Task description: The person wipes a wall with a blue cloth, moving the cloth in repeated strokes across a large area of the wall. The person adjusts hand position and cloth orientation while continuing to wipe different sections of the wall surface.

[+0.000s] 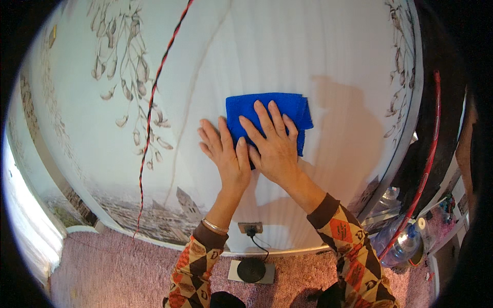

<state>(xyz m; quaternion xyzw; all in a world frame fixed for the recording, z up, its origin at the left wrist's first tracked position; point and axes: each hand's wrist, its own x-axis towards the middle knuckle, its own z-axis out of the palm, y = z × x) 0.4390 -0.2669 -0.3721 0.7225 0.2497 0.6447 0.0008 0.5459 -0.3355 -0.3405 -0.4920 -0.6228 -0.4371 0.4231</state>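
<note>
A folded blue cloth [242, 106] lies flat against a white wall [285, 50] printed with grey hanging blossoms. My right hand [275, 148] holds it there, palm down with the fingers spread over the fabric. To the left, my left hand [227, 158] rests on the wall with its fingers apart. Its thumb and index finger overlap the cloth's left edge, close to my right thumb. Beneath my palms, part of the cloth is hidden.
A twisted red and black cord [154, 84] hangs down the wall at left. Below my hands, a plug sits in a wall socket [245, 228], above a round black device [251, 270] on pink carpet [115, 265]. At right are a red pole [425, 173] and a clear plastic bottle [404, 240].
</note>
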